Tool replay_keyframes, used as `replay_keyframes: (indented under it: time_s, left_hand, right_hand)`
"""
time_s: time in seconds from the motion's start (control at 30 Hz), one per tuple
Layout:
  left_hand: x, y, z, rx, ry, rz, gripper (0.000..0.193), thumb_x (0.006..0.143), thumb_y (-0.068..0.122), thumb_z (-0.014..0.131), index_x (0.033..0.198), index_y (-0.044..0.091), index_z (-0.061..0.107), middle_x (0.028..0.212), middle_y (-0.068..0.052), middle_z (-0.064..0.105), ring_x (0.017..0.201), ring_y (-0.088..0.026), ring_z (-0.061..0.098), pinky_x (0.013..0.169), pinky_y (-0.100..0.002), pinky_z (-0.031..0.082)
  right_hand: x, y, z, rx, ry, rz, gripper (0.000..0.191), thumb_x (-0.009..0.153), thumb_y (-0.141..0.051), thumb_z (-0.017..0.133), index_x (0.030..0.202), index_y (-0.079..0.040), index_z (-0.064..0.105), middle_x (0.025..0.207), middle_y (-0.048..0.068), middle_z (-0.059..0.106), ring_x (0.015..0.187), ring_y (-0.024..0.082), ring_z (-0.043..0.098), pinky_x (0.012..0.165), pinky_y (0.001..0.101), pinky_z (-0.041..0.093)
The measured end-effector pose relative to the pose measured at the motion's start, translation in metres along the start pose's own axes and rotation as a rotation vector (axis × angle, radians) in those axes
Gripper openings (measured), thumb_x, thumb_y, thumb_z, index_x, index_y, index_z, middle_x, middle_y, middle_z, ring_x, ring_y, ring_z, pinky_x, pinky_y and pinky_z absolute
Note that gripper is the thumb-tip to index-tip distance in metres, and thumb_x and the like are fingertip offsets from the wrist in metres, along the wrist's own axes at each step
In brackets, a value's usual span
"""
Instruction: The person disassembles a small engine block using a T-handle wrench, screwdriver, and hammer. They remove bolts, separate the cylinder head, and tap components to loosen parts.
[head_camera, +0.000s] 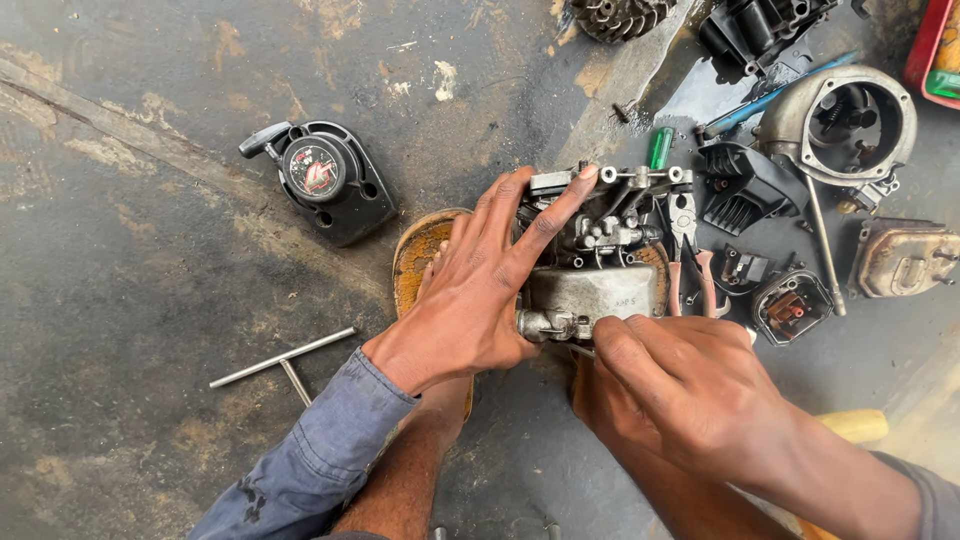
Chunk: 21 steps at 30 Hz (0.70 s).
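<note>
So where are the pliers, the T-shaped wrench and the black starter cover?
Pliers (684, 222), head view, on the metal jaws end.
T-wrench (285, 357), head view, on the long bar.
Starter cover (325, 180), head view, on its round centre.

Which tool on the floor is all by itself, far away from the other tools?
The T-shaped metal wrench, lying left of the left hand. The red-handled pliers and green-handled screwdriver lie among the engine parts on the right.

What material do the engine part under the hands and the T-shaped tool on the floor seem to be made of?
Engine part: apparently cast metal, dull grey, grimy, with oily sheen on its bowl. T-shaped tool: likely steel, as its thin bare rods are silver-grey and slightly shiny.
</note>
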<state>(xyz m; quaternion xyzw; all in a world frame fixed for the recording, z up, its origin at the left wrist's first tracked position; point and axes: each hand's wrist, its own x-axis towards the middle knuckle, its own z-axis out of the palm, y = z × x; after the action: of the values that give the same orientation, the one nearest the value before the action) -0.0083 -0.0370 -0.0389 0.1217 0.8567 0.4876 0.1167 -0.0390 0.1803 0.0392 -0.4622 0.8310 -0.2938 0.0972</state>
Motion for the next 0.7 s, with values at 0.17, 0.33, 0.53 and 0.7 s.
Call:
replay_keyframes:
  time_s: [0.17,0.33,0.53,0.7]
  left_hand:
    - [0.003,0.001,0.001,0.03,-0.016,-0.003,0.138,0.045,0.005,0.08,0.164,0.029,0.014,0.161,-0.031,0.026,0.152,-0.054,0.026,0.121,-0.065,0.028]
    - [0.006,0.007,0.002,0.126,0.009,-0.024,0.142,0.047,0.013,0.089,0.162,0.026,0.008,0.155,-0.039,0.027,0.145,-0.057,0.029,0.111,-0.067,0.029]
    - [0.007,0.014,0.003,0.216,0.02,-0.037,0.142,0.048,0.016,0.09,0.162,0.025,0.005,0.155,-0.04,0.029,0.144,-0.056,0.033,0.103,-0.061,0.034]
    - [0.007,0.009,-0.001,0.211,0.019,0.012,0.142,0.045,0.009,0.082,0.164,0.023,0.005,0.154,-0.04,0.03,0.143,-0.057,0.032,0.112,-0.063,0.031]
  right_hand:
    - [0.007,-0.013,-0.006,0.004,-0.016,0.107,0.021,0.077,0.001,0.073,0.092,0.003,0.059,0.063,0.009,0.055,0.046,0.026,0.056,0.041,0.0404,0.043]
    - [0.014,-0.038,-0.002,-0.314,-0.254,0.456,0.028,0.092,-0.024,0.072,0.09,-0.001,0.056,0.065,0.008,0.058,0.04,0.02,0.055,0.035,0.0376,0.042]
    - [0.017,-0.043,0.008,-0.333,0.02,0.429,0.028,0.087,-0.018,0.077,0.079,-0.005,0.053,0.065,0.006,0.055,0.044,0.019,0.054,0.041,0.0368,0.043]
    - [0.012,-0.03,0.01,-0.2,0.196,0.264,0.024,0.071,0.005,0.073,0.072,-0.006,0.051,0.064,0.008,0.047,0.048,0.024,0.053,0.047,0.0406,0.041]
